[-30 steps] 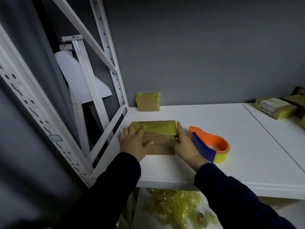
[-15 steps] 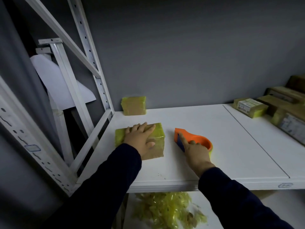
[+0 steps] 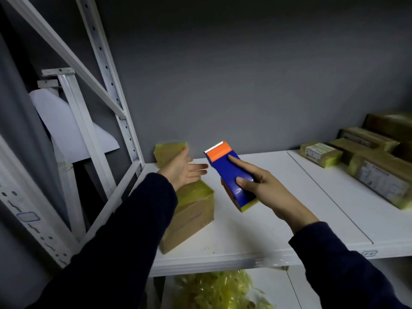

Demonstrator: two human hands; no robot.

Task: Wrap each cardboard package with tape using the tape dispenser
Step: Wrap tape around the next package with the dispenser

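Two hands are raised: the right hand (image 3: 265, 188) grips the light, rigid tape dispenser (image 3: 231, 175) round its blue body, the left hand (image 3: 185, 170) hovers open above the stiff, probably tape-slick cardboard package (image 3: 191, 215) on the shelf (image 3: 267, 230), best steadied by its edges.

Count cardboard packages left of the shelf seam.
2: one brown, yellow-taped cardboard package at the shelf front, under the left arm; another package at the back wall behind the left hand. Arm may hide more.
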